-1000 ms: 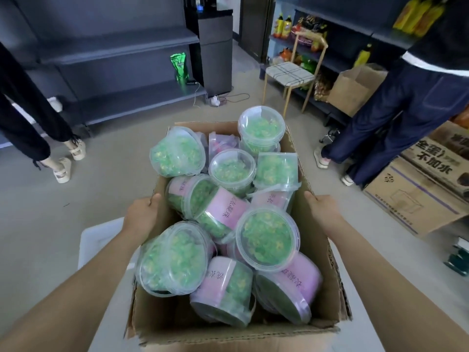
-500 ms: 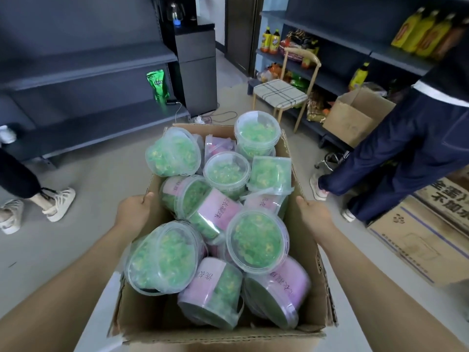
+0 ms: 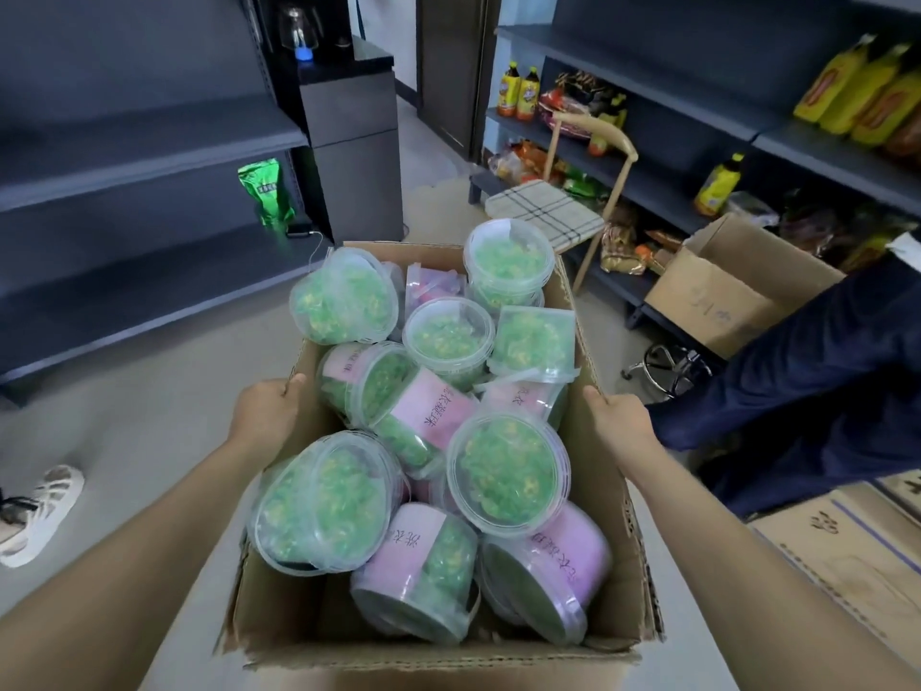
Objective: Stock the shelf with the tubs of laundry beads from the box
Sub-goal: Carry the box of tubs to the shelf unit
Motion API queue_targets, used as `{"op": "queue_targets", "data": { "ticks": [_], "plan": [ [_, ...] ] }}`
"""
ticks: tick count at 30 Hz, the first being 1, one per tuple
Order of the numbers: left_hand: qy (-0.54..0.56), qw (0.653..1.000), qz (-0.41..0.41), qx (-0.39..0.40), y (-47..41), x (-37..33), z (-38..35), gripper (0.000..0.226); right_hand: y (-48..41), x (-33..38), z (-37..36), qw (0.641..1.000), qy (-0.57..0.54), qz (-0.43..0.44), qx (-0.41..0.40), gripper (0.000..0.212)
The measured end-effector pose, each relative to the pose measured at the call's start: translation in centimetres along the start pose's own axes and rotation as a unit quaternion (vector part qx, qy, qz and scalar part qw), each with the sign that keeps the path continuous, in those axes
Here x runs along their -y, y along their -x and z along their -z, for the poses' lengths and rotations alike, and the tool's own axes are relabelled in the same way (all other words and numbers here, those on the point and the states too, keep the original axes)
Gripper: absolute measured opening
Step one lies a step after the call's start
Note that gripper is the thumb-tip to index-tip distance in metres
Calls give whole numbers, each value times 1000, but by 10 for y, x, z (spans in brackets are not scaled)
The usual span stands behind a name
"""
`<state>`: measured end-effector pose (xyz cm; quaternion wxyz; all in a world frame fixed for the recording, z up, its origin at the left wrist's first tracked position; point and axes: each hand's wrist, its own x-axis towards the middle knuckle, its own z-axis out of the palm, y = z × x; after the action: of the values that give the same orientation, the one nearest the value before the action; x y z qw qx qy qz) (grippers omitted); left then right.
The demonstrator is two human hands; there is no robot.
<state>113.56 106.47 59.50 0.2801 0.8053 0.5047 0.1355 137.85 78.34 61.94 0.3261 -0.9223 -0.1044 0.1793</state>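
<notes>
An open cardboard box (image 3: pixel 610 586) is held up in front of me, above the floor. It is heaped with several clear round tubs of green laundry beads (image 3: pixel 508 473), some with pink labels, lying at all angles. My left hand (image 3: pixel 266 413) grips the box's left wall, fingers hidden on the outside. My right hand (image 3: pixel 620 421) grips the right wall the same way. Dark grey shelves (image 3: pixel 144 157) stand at the left, with bare boards.
A green pouch (image 3: pixel 266 194) stands on the left shelf. A dark cabinet (image 3: pixel 351 137) is straight ahead. A chair with a checked cushion (image 3: pixel 545 209), a stocked shelf and an open carton (image 3: pixel 737 286) are at the right. A person in dark trousers (image 3: pixel 807 386) stands close right; a sandalled foot (image 3: pixel 37 511) is left.
The box has been carried forward with both hands holding its sides. The shelves, cabinet and chair are closer, and the feet at the left have slid toward the frame's edge.
</notes>
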Motion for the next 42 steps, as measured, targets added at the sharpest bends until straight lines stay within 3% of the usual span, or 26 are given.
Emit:
{"op": "queue_targets", "data": {
  "ticks": [7,28,34,42],
  "plan": [
    [4,999,-26,42,-168,-64,-30,53,-137,65,-15,999,-21,-46,-20,55],
    [-24,995,-46,88,-553,-317,-189,54,-574,168,22,993,-44,-105,-40,54],
    [-18,997,-39,69,-644,-363,-224,55,-680,206,32,994,-34,-98,-44,55],
    [0,995,-17,102,-779,-413,-276,53,-830,250,17,997,-15,-64,-43,54]
  ]
}}
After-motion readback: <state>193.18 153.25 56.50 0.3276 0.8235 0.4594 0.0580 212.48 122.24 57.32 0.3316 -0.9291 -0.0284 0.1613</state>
